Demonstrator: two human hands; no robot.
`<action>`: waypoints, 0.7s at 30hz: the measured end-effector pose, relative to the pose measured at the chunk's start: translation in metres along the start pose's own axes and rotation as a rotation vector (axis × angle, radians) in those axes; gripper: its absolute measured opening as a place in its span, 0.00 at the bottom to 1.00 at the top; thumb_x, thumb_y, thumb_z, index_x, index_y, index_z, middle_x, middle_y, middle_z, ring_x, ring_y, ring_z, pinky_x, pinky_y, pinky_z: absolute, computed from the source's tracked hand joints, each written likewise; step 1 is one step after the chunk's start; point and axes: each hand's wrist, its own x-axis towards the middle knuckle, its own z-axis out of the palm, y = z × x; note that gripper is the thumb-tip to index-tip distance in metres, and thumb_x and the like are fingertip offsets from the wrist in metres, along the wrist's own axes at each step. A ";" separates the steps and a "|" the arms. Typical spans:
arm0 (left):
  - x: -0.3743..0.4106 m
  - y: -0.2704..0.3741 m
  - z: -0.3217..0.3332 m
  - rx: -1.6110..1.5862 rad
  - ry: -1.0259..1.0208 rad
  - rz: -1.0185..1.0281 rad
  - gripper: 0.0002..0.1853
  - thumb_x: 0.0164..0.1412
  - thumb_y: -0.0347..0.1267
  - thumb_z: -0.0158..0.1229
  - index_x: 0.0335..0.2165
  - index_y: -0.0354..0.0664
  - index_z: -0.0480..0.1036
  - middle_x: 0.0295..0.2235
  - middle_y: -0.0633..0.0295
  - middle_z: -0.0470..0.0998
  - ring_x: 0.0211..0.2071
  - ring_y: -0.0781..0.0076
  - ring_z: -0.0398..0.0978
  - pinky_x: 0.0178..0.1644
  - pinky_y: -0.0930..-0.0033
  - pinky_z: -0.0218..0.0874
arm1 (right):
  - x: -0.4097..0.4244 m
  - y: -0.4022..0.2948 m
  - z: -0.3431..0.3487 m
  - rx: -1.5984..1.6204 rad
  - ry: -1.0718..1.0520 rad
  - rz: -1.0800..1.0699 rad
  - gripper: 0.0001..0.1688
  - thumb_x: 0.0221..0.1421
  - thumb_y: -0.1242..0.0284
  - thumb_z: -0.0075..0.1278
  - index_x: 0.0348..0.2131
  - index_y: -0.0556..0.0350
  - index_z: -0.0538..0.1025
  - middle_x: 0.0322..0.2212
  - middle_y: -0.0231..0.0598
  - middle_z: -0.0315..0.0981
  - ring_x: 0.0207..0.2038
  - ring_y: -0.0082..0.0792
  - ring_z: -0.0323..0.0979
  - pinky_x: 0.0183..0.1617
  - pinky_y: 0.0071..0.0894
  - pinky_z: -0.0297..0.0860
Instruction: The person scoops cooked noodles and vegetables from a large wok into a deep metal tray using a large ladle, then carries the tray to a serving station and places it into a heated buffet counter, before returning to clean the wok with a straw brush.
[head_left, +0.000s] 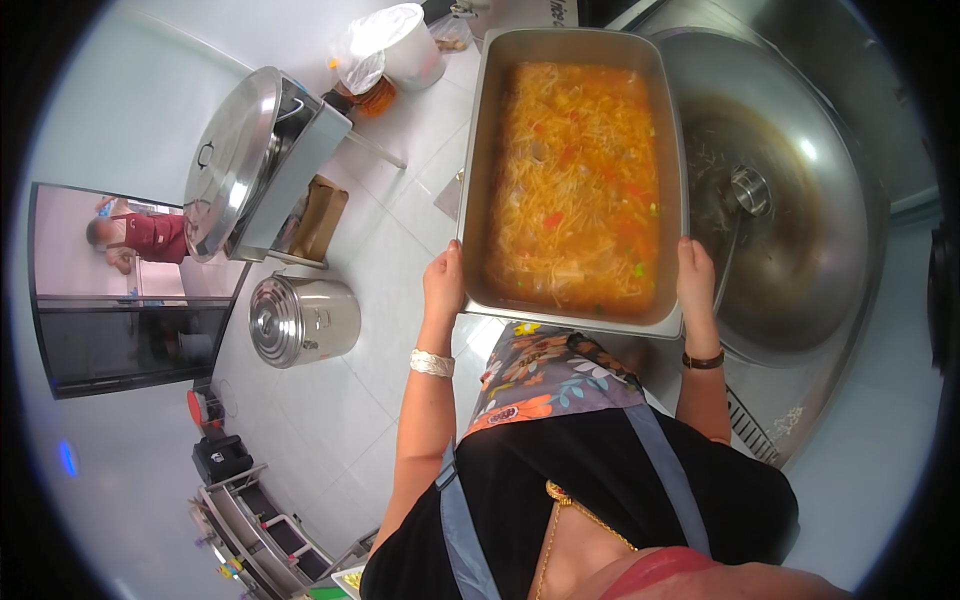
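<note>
A deep rectangular stainless steel food pan (671, 157) is held up in front of my floral apron (555, 375). It contains an orange-red soup (574, 180) with pale shreds, red pieces and bits of green. My left hand (444, 283) grips the pan's left side near the front corner. On the opposite side, my right hand (696, 281) clasps the rim near the other front corner. To the right of the pan lies a large metal wok (817, 277), its bottom stained brown. A steel ladle (750, 190) rests inside it, the handle passing behind my right hand.
A lidded steel stockpot (319, 319) stands on the tiled floor (375, 360) at left. Beyond it are a large round lid (236, 161) over a steel unit, a cardboard box (319, 221) and a white bucket (405, 56). A person (146, 236) shows through a window.
</note>
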 end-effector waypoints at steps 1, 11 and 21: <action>0.001 -0.003 0.000 0.019 -0.001 0.009 0.27 0.59 0.45 0.41 0.14 0.34 0.60 0.12 0.67 0.57 0.17 0.79 0.52 0.20 0.70 0.47 | 0.000 0.000 0.000 0.011 -0.004 -0.003 0.21 0.57 0.65 0.38 0.19 0.62 0.61 0.12 0.35 0.49 0.17 0.22 0.49 0.21 0.27 0.52; 0.000 0.001 -0.001 -0.075 -0.084 -0.053 0.28 0.60 0.46 0.39 0.13 0.35 0.60 0.13 0.69 0.59 0.18 0.80 0.53 0.22 0.71 0.49 | 0.001 0.003 0.002 0.118 -0.037 0.098 0.21 0.58 0.65 0.38 0.19 0.62 0.61 0.13 0.31 0.49 0.18 0.20 0.48 0.22 0.24 0.51; -0.023 0.008 0.004 -0.860 -0.110 -0.292 0.19 0.61 0.42 0.40 0.31 0.37 0.69 0.19 0.69 0.70 0.17 0.79 0.63 0.23 0.73 0.57 | 0.000 0.010 0.002 0.168 -0.045 0.116 0.20 0.58 0.65 0.38 0.21 0.63 0.64 0.14 0.26 0.52 0.20 0.17 0.50 0.23 0.22 0.52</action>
